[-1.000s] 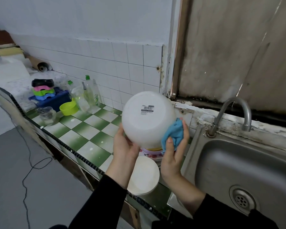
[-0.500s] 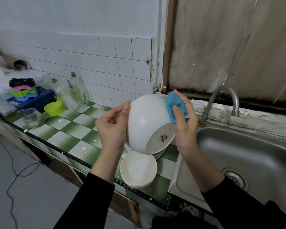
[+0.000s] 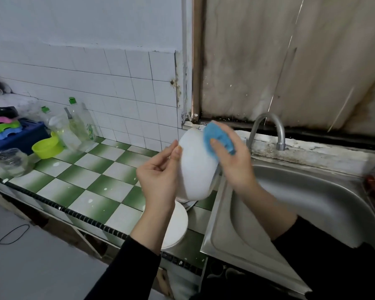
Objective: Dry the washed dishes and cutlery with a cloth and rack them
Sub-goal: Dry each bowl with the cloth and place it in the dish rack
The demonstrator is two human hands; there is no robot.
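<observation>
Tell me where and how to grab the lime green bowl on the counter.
Probably pinch the near rim of the lime green bowl, coming from above and the front: it stands upright, mouth open, with bottles and a blue crate crowding its far side.

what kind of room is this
Most likely a home kitchen: a steel sink with a tap, a green-and-white tiled counter, and a white bowl with a blue cloth pressed to it.
</observation>
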